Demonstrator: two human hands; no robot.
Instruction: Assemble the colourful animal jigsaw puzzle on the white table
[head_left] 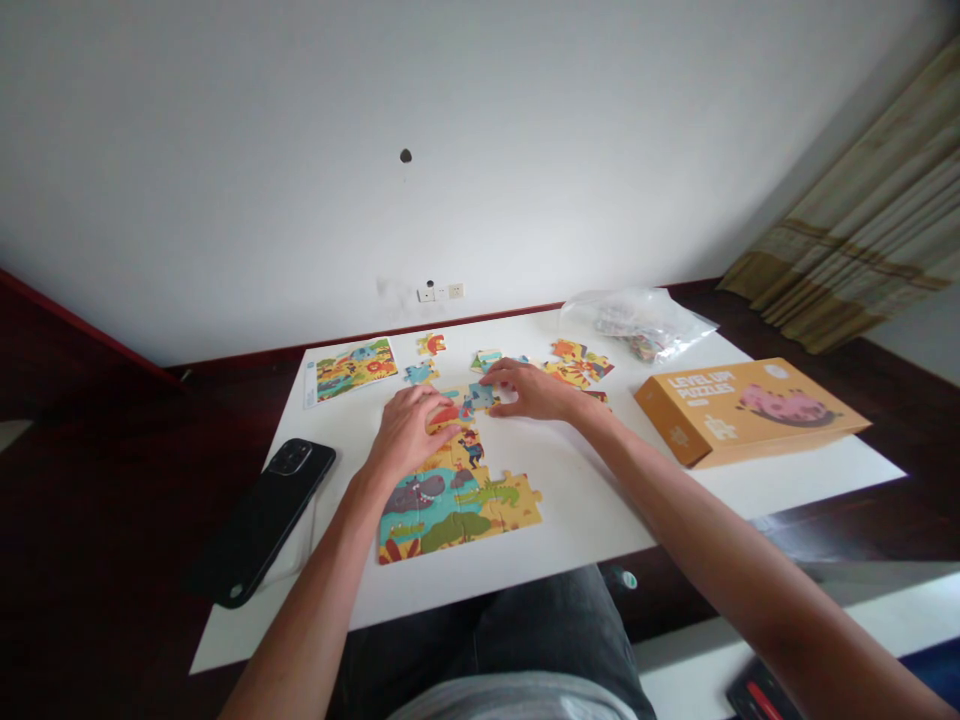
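Note:
A partly joined jigsaw puzzle (442, 520) with a hippo and crocodiles lies on the white table. My left hand (409, 430) rests palm down over its upper left part, fingers stretched out and covering some pieces. At the puzzle's top right edge, my right hand (536, 390) has its thumb and fingertips on a light blue puzzle piece (482, 397). That piece touches or nearly touches its neighbour on the left; whether they interlock I cannot tell. Just beyond my left hand lies a loose blue piece (421, 371), and farther back a yellow and red one (431, 344).
A printed picture card (356, 368) lies at the back left, above a black phone (277, 520). Several loose pieces (577, 365) are spread behind my right hand. A clear plastic bag (637, 320) and an orange puzzle box (750, 410) occupy the right side.

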